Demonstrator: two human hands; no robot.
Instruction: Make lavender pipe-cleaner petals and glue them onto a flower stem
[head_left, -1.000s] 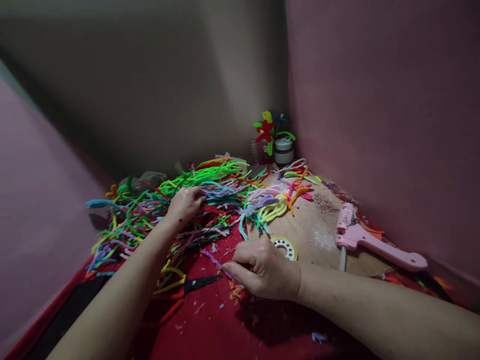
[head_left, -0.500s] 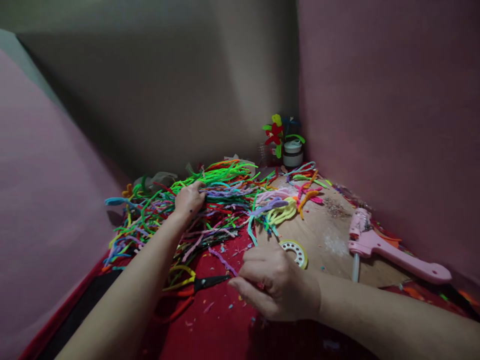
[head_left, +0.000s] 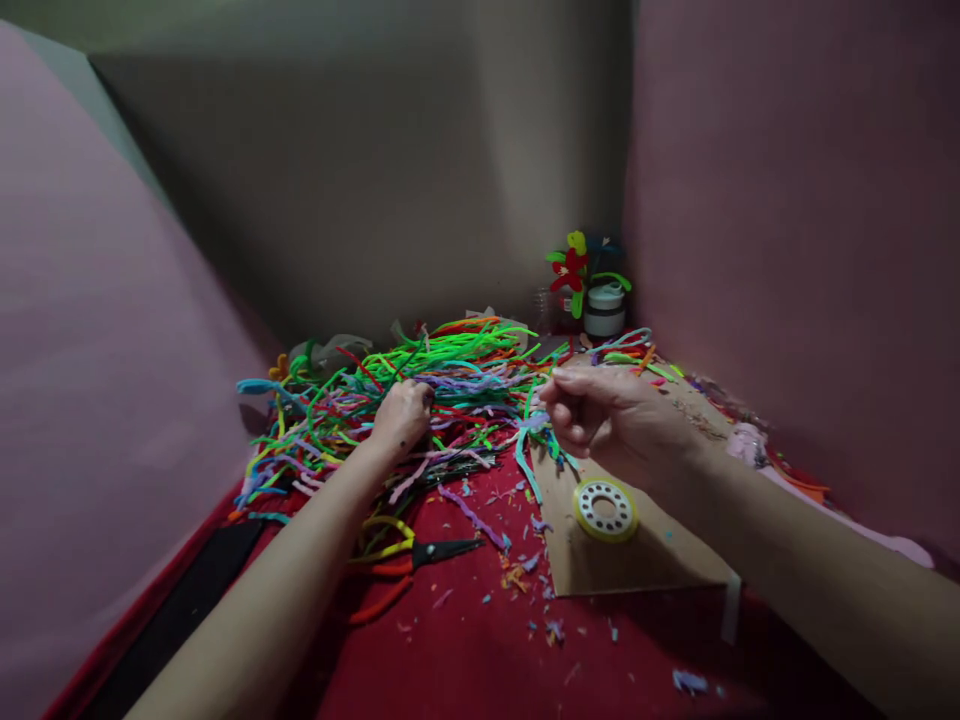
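While the left hand (head_left: 403, 417) rested among fuzzy stems (head_left: 461, 355) heaped on red cloth (head_left: 442, 670), I couldn't tell its grip, nor whether the right hand (head_left: 619, 415), curled near the tape roll (head_left: 587, 513), pinched anything; drawing stems out singly seemed wisest.

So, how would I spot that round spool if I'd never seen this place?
Find the brown board on the red cloth. On it, below the right hand in the picture, lies the spool: the only flat, yellow-rimmed disc, with a ring of holes in its white middle.
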